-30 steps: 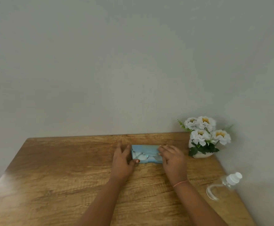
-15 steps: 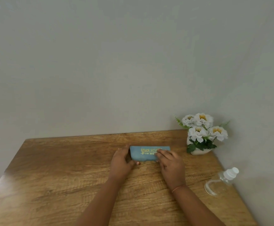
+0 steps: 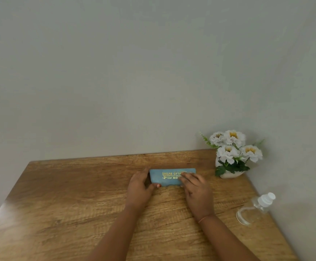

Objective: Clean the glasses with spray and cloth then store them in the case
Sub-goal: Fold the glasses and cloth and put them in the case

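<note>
gripping one closed case [image 3: 169,177] in left hand [image 3: 139,187], pressing flat right hand [image 3: 197,191] fingers [image 3: 187,175] on it; sitting near one spray bottle [image 3: 255,210] on counter [image 3: 78,194].

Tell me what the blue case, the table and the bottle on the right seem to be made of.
Blue case: matte, no glare, gold printed lettering; probably leatherette or covered card. Table: wood or wood-look laminate, with clear grain and a soft sheen. Bottle: see-through body, white cap; likely clear plastic.
</note>
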